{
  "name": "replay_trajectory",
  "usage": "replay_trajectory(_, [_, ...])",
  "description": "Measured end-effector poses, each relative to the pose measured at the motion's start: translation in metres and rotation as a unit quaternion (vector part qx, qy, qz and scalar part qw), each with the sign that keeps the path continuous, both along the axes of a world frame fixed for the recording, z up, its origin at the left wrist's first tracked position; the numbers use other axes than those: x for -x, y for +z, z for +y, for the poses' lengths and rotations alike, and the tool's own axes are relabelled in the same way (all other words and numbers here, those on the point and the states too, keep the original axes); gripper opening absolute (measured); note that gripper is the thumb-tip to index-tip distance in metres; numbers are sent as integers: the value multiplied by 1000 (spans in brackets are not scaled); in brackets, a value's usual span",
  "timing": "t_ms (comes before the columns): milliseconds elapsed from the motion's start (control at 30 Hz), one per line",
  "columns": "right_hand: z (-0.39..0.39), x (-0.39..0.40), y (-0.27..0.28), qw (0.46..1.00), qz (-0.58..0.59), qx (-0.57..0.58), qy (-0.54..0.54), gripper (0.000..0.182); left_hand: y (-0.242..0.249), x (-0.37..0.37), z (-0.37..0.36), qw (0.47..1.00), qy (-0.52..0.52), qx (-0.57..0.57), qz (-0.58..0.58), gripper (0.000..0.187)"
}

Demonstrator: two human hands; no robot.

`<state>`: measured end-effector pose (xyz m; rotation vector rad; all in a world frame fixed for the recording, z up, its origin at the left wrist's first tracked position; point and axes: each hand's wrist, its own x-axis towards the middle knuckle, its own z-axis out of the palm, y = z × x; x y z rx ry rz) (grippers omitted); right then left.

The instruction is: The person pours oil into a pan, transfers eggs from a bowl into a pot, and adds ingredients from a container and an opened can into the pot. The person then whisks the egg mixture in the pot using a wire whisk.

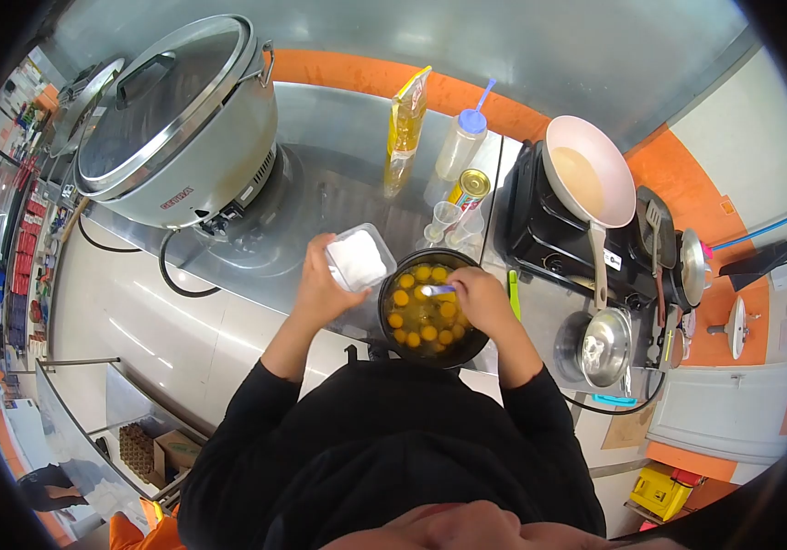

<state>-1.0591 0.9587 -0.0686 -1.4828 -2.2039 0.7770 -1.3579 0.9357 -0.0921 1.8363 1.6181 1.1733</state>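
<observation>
A black bowl (392,325) full of cracked eggs with several whole yolks stands on the steel counter right in front of me. My right hand (483,298) is over the bowl's right side and holds a small spoon (437,291) with its tip above the yolks. My left hand (322,289) holds a square clear container of white powder (360,258), tilted slightly, just left of the bowl's rim.
A large lidded steel cooker (173,128) stands at the back left. An oil pouch (405,128), a squeeze bottle (462,142), a can (470,188) and small cups (444,220) are behind the bowl. To the right: stove with pink pan (586,174), steel pot (600,344).
</observation>
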Motion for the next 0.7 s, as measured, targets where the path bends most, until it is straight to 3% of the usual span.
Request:
replay_trajectory(33, [-3, -2, -7, 979, -158, -124, 25, 11, -4, 6, 0, 999, 18, 23, -15, 98])
replay_trajectory(167, [2, 7, -7, 981, -152, -117, 35, 8, -14, 18, 3, 999, 37, 1, -25, 98])
replay_trajectory(233, [13, 29, 15, 988, -42, -149, -15, 8, -12, 17, 4, 999, 39, 7, -38, 99])
replay_trajectory(267, [18, 43, 28, 988, -40, -150, -10, 8, -10, 15, 4, 998, 36, 12, -50, 99])
replay_trajectory(333, [30, 76, 48, 986, 73, -141, 55, 10, -10, 11, 4, 997, 29, 16, -69, 99])
replay_trajectory(467, [49, 135, 50, 961, 48, -209, 178, 8, -17, 10, 1, 988, 2, 21, -153, 106])
replay_trajectory(567, [71, 164, 57, 906, 142, -321, 238, 9, -19, 24, -2, 970, 8, 14, -242, 108])
replay_trajectory(633, [94, 173, 35, 940, 267, -183, 109, 14, -20, 40, -10, 968, 56, -17, -244, 108])
replay_trajectory(667, [108, 176, 14, 940, 267, -178, 119, 14, -18, 48, -15, 968, 78, -17, -237, 108])
replay_trajectory(700, [125, 179, -18, 973, 162, -80, 140, 27, -22, 55, -20, 967, 87, -18, -238, 108])
